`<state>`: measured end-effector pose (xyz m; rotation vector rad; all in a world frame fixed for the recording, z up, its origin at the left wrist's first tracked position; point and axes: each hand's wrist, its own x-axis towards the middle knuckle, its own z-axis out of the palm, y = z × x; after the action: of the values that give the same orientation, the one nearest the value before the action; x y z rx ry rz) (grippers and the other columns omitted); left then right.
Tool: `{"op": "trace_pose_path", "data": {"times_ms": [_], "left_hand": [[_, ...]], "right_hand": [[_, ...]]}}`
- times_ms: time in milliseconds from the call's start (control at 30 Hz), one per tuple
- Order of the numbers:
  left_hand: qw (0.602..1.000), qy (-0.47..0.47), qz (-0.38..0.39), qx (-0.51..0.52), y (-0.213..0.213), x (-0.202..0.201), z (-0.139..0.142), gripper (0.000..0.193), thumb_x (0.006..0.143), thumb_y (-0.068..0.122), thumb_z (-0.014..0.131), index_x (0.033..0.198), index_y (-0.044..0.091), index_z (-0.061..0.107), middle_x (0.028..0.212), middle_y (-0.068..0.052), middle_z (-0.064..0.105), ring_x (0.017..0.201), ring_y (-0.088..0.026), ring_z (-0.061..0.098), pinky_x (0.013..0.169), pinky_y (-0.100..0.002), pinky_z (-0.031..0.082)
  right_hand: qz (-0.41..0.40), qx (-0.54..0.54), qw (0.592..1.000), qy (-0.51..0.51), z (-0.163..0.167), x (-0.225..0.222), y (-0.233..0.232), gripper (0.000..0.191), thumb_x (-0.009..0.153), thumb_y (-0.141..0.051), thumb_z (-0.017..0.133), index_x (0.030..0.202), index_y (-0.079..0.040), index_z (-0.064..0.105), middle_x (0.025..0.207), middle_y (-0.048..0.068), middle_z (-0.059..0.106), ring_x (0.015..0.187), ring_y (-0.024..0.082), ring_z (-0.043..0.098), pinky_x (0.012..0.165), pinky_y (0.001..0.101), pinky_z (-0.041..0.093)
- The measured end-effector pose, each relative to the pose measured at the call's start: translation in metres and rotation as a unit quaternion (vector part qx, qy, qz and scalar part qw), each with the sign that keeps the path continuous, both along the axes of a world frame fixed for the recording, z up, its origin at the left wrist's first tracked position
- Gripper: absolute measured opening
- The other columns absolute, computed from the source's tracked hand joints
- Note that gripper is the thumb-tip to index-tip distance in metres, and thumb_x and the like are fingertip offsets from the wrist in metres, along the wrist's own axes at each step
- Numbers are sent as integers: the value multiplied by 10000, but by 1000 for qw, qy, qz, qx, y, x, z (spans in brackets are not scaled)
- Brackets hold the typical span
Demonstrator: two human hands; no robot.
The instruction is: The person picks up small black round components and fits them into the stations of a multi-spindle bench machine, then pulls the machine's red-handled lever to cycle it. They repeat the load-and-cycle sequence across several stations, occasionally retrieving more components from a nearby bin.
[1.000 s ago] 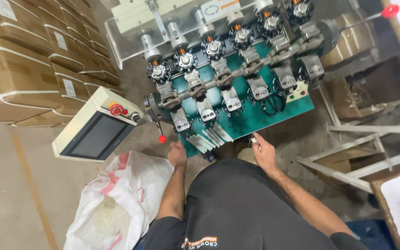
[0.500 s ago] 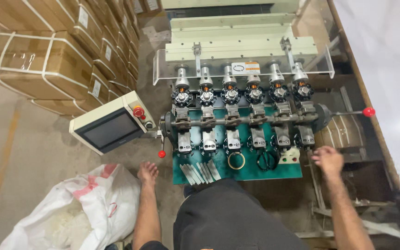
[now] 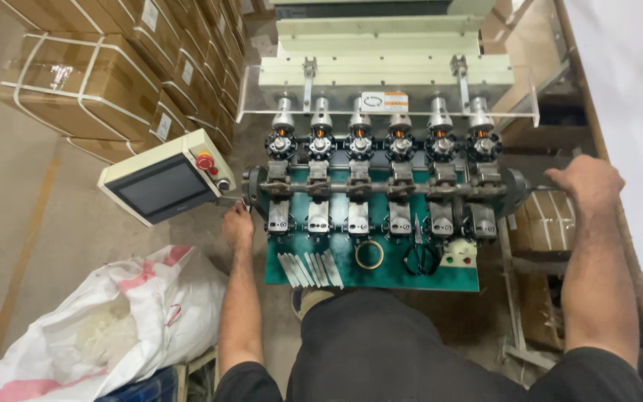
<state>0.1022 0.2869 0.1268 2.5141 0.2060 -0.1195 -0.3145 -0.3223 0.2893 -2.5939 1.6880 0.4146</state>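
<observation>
I stand in front of a green-bedded machine (image 3: 381,275) with a row of six winding heads (image 3: 377,145) and a horizontal shaft (image 3: 381,190) across it. My left hand (image 3: 237,223) is curled at the shaft's left end, closed around the lever there, just below the control panel (image 3: 164,186). My right hand (image 3: 588,182) is closed over the lever handle at the shaft's right end; the handle's knob is hidden under the fingers. My dark-clothed body fills the bottom of the view.
On the green plate lie several metal strips (image 3: 310,269), a tape ring (image 3: 369,254) and black scissors (image 3: 420,257). A white sack (image 3: 106,327) sits at the lower left. Strapped cardboard boxes (image 3: 91,82) are stacked at the upper left. A metal frame (image 3: 519,313) stands at the right.
The view has swung to face the machine squarely. My left hand rose from the plate's front edge to the left lever. My right hand moved up and out onto the right lever's red-knobbed handle.
</observation>
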Motion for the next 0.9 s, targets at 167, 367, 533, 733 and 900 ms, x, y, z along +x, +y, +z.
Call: {"op": "trace_pose_path", "data": {"times_ms": [167,367,533,733,900], "left_hand": [[999,37,-17,26,-5,-2,-4,506,1066,496,444,1099,99,755,1108,-212,731,1079,-435,672,906,-569,508],[998,35,-39,24,-3,-4,9,513,1078,475,418,1124,87,751,1147,-227,716,1115,-440,654,944,-549,494],[999,42,-17,26,-7,-3,15,501,1048,486,444,1145,115,765,1162,-208,720,1130,-424,658,958,-538,496],[999,41,19,24,-7,-2,11,466,1014,499,523,1108,115,769,1119,-209,734,1096,-408,682,932,-532,515],[997,39,48,38,-7,2,4,452,988,505,573,1060,108,776,1099,-205,738,1074,-394,693,900,-532,526]], "right_hand": [[26,97,989,113,24,1,11,589,794,-678,770,1066,-161,843,1108,64,809,1127,317,730,984,479,545],[64,-41,991,106,12,-5,23,398,757,-404,874,1062,-150,847,1095,114,806,1048,322,765,832,464,597],[81,-91,991,58,0,-12,20,382,777,-410,862,1059,-152,851,1071,99,816,1022,300,776,780,402,603],[81,-116,988,56,-6,-16,24,296,792,-363,842,1014,-169,858,1019,85,824,975,282,788,745,382,599],[63,-95,991,75,-1,-9,24,353,784,-425,856,1025,-167,850,1032,80,815,976,285,774,716,386,586]]}}
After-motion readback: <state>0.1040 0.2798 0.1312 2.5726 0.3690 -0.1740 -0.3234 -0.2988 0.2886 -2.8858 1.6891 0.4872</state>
